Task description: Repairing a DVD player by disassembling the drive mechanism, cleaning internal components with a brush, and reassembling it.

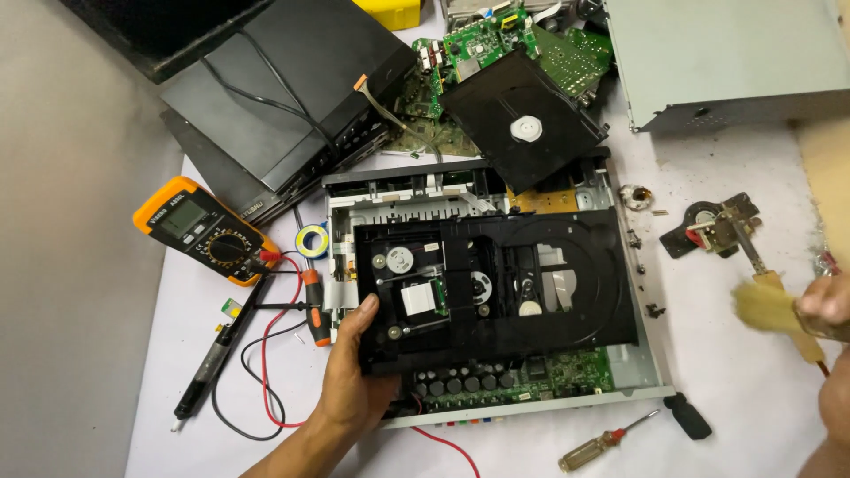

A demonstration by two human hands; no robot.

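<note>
My left hand (350, 367) grips the near left corner of a black disc drive mechanism (496, 288), held over an open grey player chassis (637, 372) with a green circuit board inside. My right hand (828, 301) is at the right edge of the view, closed on a brush with pale yellow bristles (766, 308); the hand and brush are blurred. The brush is off to the right of the drive, not touching it.
An orange multimeter (199, 228) with red and black leads lies left. A soldering iron (212, 358), solder roll (312, 241) and orange-handled screwdriver (314, 305) sit beside it. Another screwdriver (606, 440) lies in front. Black casings (292, 88), circuit boards (482, 44) and a grey metal cover (726, 57) fill the back.
</note>
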